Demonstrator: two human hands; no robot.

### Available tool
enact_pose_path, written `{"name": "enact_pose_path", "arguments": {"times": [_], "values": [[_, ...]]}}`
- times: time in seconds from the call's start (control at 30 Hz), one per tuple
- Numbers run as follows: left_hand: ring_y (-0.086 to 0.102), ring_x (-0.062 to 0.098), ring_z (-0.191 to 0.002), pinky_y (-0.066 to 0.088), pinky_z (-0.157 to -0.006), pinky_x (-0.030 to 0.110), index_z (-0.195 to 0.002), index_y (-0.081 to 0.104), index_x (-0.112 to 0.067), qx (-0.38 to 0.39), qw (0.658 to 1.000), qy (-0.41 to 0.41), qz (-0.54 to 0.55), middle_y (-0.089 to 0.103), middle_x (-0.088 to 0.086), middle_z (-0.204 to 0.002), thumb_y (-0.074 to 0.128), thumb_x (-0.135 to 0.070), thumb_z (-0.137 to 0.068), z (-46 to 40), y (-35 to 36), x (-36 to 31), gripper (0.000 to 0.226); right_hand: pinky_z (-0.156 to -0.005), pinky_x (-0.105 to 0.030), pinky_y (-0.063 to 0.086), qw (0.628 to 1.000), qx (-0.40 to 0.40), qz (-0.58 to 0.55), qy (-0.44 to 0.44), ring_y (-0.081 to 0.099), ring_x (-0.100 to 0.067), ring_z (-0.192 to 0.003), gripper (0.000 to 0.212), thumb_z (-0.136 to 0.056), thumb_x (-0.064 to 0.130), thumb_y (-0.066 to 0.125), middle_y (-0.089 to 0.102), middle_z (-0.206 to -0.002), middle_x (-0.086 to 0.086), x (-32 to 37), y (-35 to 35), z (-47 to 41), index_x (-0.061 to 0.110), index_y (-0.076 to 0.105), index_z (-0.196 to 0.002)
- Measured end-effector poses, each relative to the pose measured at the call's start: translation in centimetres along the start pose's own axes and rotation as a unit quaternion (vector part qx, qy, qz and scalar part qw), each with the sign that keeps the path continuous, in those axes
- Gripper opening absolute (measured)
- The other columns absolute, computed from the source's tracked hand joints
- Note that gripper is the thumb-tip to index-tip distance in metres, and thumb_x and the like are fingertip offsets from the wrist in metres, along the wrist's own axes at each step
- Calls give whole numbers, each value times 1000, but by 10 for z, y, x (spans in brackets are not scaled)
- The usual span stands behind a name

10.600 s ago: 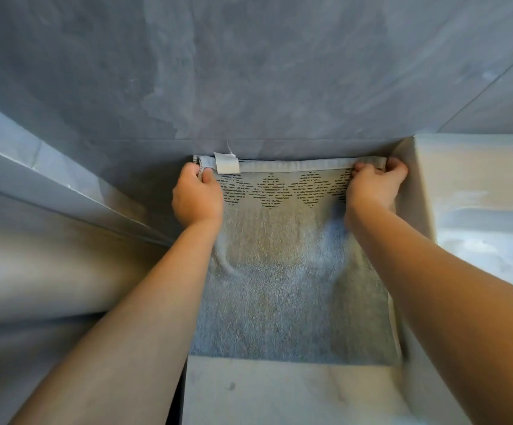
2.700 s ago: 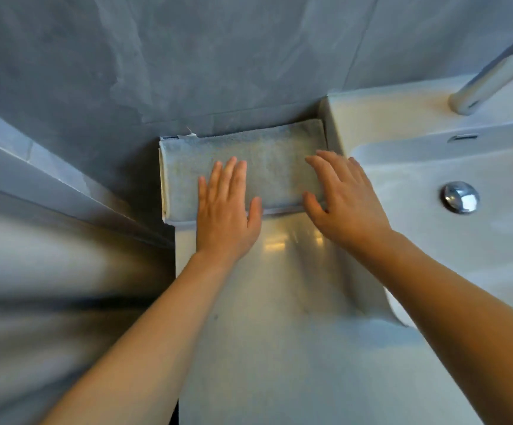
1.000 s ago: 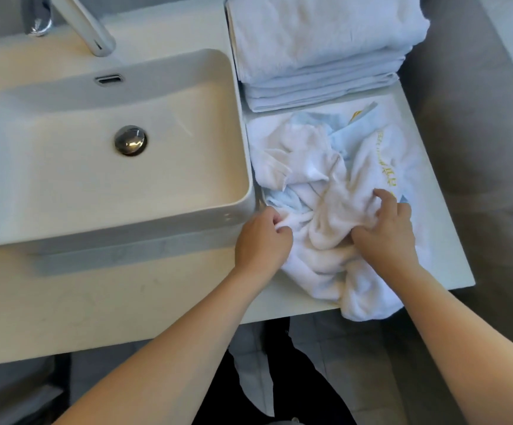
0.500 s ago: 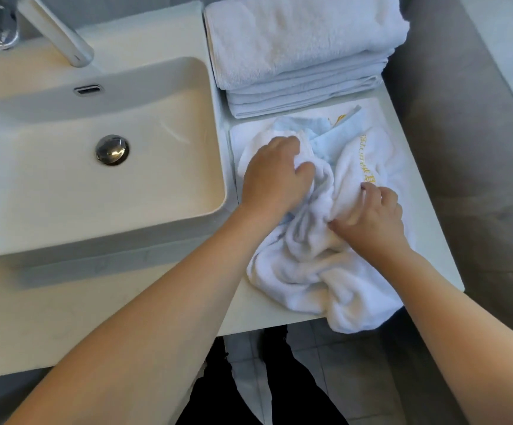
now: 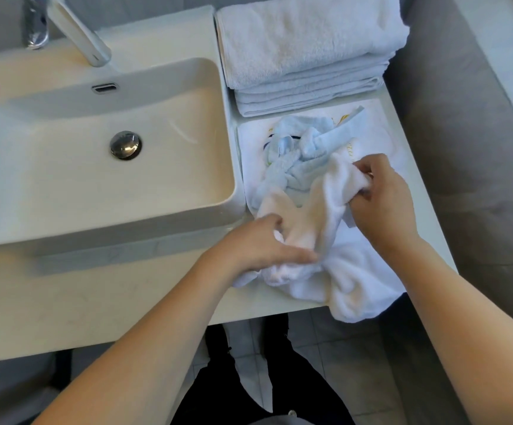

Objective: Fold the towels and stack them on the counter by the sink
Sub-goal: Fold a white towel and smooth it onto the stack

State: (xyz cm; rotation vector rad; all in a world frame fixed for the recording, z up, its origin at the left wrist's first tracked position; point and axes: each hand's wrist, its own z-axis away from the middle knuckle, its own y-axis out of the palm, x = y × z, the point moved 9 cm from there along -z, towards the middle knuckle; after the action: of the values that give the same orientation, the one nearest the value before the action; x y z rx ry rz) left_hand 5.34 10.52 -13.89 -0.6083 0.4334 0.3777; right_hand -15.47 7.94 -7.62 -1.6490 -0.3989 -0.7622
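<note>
The fingers of the right hand curl round a bunched fold of the crumpled white terry towel and pinch it, lifted a little above the heap. The fingers of the left hand lie fairly straight on the towel's near end; the thumb tucks toward the cloth, but whether it truly grips I cannot tell.

The white towel is not yet folded: it lies rumpled on the pale stone counter just right of the rectangular white basin sink, with one corner hanging over the front edge. Behind it, touching, sits a tangled light-blue towel, also unfolded, on a flat white cloth with yellow lettering.

Farther back rests a neat stack of folded white and pale-blue towels, so part of the work appears done. By my judgement at least two towels remain: the one in hand must be shaken out, squared, folded and stacked, then the blue one.
</note>
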Motion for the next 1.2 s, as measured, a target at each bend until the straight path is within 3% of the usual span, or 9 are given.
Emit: {"name": "enact_pose_path", "arguments": {"times": [0.1, 0.2, 0.3, 0.37, 0.63, 0.73, 0.9, 1.1, 1.2], "values": [[63, 17, -69, 43, -58, 28, -68, 57, -20, -52, 996, 25, -61, 59, -7, -65, 69, -57, -62, -1, -9, -3, 40, -57, -35, 37, 998, 12, -57, -11, 51, -25, -68, 24, -76, 12, 51, 55, -76, 8, 30, -4, 12, 17, 44, -99], [48, 14, -49, 34, -49, 21, -58, 52, -19, -169, 973, -8, 154, 51, -9, -45, 62, -36, -80, 17, -37, 6, 30, -58, -31, 36, 996, -18, -83, -31, 51, -20, -68, 36, -71, 13, 56, 50, -77, 17, 55, -15, 24, 20, 47, -105], [50, 12, -56, 39, -53, 22, -71, 60, -20, -231, 901, -18, 368, 58, -6, -58, 53, -20, -91, 40, -51, 38, 21, -66, -32, 46, 992, 97, -68, -35, 60, -18, -77, 39, -73, 12, 65, 64, -83, 10, 78, 14, 31, 24, 61, -110], [50, 8, -58, 41, -52, 21, -78, 61, -18, -257, 875, 1, 410, 59, -6, -64, 48, -15, -93, 56, -53, 60, 20, -72, -28, 49, 979, 178, -94, -25, 63, -10, -83, 24, -74, 21, 65, 70, -85, 11, 89, 42, 40, 29, 69, -97], [62, 8, -69, 50, -64, 28, -91, 65, -20, -305, 869, -1, 389, 70, -4, -78, 50, -16, -86, 106, -73, 172, 17, -74, -25, 49, 944, 319, -81, -7, 62, -10, -86, 12, -83, 27, 67, 68, -86, 12, 142, 132, 89, 25, 67, -95], [54, 8, -58, 44, -53, 24, -83, 62, -27, -333, 884, 6, 329, 64, -6, -68, 50, -15, -89, 131, -118, 225, 19, -65, -17, 42, 941, 331, -49, -46, 58, -12, -80, 11, -84, 24, 66, 63, -85, 9, 189, 174, 108, 19, 63, -94], [50, 7, -50, 37, -43, 22, -87, 62, -30, -382, 888, 15, 256, 63, -9, -65, 49, -12, -89, 178, -191, 327, 23, -69, -32, 49, 928, 366, -41, -48, 59, -15, -82, 33, -80, 37, 64, 63, -92, 4, 279, 251, 154, 13, 56, -101], [65, 16, -87, 59, -69, 46, -97, 62, -29, -443, 875, 47, 187, 69, -10, -89, 57, -12, -79, 234, -271, 421, 25, -63, -28, 44, 916, 389, -55, -81, 57, -9, -78, 26, -86, 35, 65, 61, -87, 10, 389, 324, 191, 19, 50, -100], [60, 5, -75, 51, -55, 22, -99, 62, -28, -470, 850, 77, 226, 65, -15, -85, 54, -5, -86, 252, -301, 452, 28, -57, -24, 38, 903, 409, -44, -125, 53, -5, -73, 25, -86, 28, 63, 56, -82, 15, 433, 360, 202, 29, 41, -97]]}}
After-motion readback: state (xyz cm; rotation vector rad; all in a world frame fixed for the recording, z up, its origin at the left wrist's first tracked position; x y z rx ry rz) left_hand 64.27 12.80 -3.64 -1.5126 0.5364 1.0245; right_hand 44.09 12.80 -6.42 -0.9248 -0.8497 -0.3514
